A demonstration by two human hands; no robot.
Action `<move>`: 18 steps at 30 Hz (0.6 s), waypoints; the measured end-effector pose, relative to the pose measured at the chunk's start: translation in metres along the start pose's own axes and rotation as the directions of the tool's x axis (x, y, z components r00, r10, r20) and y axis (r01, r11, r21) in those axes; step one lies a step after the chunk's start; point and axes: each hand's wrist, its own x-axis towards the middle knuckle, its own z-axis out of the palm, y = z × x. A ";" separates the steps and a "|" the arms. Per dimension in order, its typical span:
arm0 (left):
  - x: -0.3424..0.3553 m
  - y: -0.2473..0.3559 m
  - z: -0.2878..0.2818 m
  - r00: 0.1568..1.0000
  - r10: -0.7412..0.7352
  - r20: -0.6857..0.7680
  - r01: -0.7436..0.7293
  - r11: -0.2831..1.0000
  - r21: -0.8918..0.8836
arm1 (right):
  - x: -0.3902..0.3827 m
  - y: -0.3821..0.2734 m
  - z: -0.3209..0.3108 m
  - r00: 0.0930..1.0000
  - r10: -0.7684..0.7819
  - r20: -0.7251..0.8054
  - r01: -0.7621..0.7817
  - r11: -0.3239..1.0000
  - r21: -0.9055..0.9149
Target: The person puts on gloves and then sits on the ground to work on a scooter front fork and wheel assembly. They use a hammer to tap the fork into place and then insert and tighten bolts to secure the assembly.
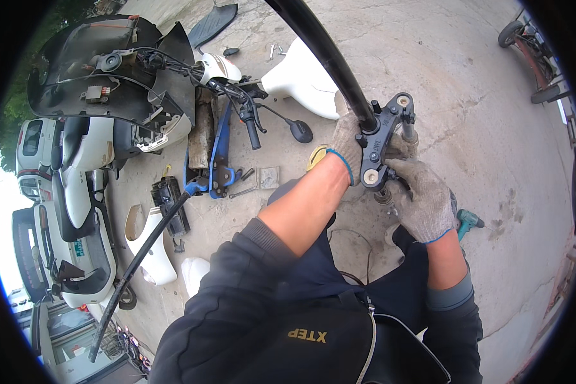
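Note:
A motorcycle front fork stands between my legs, its black triple clamp (379, 142) tilted up toward me. From the clamp a long black steering stem (329, 54) rises toward the top of the view. Two silver fork legs (408, 131) show partly beneath it. My left hand (347, 144), in a grey knit glove, is wrapped round the fork beneath the clamp, with some fingers hidden. My right hand (427, 203), gloved alike, is closed, its fingertips pressed to the clamp's right edge beside a bolt. What lies between those fingertips is hidden.
A partly stripped white scooter (83, 166) stands at left, its handlebar (253, 131) reaching inward. Below it are a blue jack (219, 169) with a long black lever (141, 269) and loose white panels (152, 246). A teal power drill (469, 221) lies right of my right hand.

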 end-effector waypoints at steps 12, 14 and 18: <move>0.002 -0.001 -0.004 1.000 0.001 -0.001 -0.001 0.998 0.065 | -0.002 0.001 0.003 0.999 0.034 0.023 -0.032 0.997 -0.064; 0.002 -0.002 -0.005 0.999 -0.011 0.051 0.010 1.000 0.024 | -0.002 0.001 0.002 0.993 0.066 0.097 -0.054 0.992 -0.116; 0.002 -0.001 -0.004 0.988 -0.078 0.137 0.093 0.990 -0.102 | -0.003 -0.001 0.001 0.997 0.080 0.012 -0.080 0.996 0.043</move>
